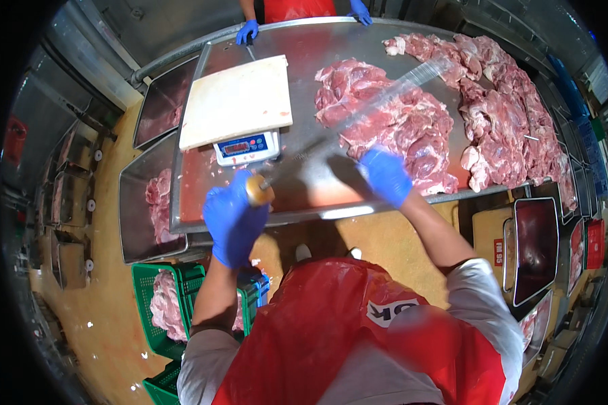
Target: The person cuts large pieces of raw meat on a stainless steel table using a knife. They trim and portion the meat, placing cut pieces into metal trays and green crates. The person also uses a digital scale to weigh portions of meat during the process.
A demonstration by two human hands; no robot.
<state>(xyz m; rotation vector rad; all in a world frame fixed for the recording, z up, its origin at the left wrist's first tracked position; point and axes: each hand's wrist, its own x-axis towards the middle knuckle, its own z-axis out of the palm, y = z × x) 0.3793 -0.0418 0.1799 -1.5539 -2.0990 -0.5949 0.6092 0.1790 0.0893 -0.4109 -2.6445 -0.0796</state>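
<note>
- Gripping a wooden handle in my left hand, fingers wrapped tight around it; blue glove on.
- Handle is carrying a long steel rod, blurred, slanting up and right over the meat pile.
- I'm closing my right hand, also blue-gloved, around something dark at the near edge of the pile; can't tell what it is.
- Both hands are working over the near part of the steel table, well apart.
- Second, bigger meat heap is lying along the table's right side.
- Scale with a white board on top is sitting left of the pile.
- Another person's gloved hand is resting on the far table edge.
- Green crate with meat is sitting near-left on the floor.
</note>
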